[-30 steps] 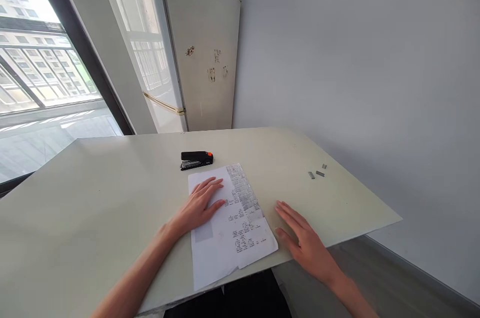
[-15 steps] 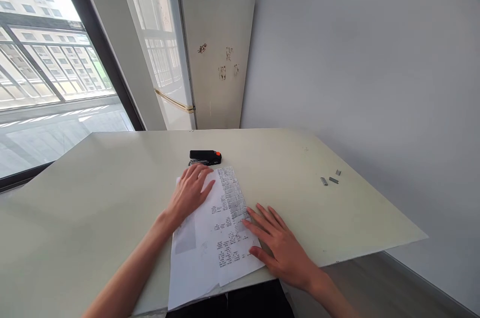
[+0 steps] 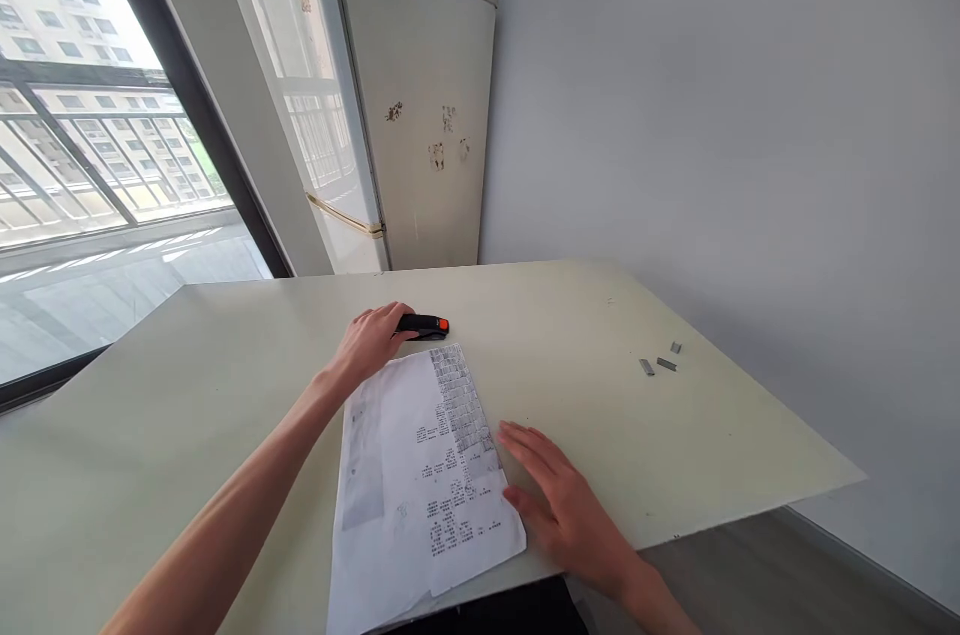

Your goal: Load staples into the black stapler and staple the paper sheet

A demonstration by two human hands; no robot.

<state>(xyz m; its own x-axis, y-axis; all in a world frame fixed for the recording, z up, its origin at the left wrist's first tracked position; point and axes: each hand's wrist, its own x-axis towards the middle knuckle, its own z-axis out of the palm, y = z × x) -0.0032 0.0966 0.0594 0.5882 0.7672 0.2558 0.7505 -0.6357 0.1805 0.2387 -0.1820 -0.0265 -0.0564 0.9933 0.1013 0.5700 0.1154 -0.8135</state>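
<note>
A black stapler [image 3: 427, 326] with an orange-red end lies just beyond the top edge of the printed paper sheets [image 3: 405, 485]. My left hand [image 3: 373, 340] reaches over the sheets and is closed around the stapler's left end, hiding that part. The sheets lie overlapped, with dense print along the right side and a faint grey patch on the left. At their right edge rests my right hand [image 3: 559, 505], open, fingers stretched out and thumb at the paper's edge. Nothing is in it.
Several small grey staple strips, one of them a staple strip [image 3: 666, 364], lie toward the right of the pale table [image 3: 247, 385]. Behind the table stand a worn white refrigerator [image 3: 420, 175] and a grey wall [image 3: 675, 115]. A window [image 3: 97, 115] is at left.
My left hand has moved from the sheets' top onto the stapler and closed on it. The right hand has drawn slightly off the paper, its fingers closer together.
</note>
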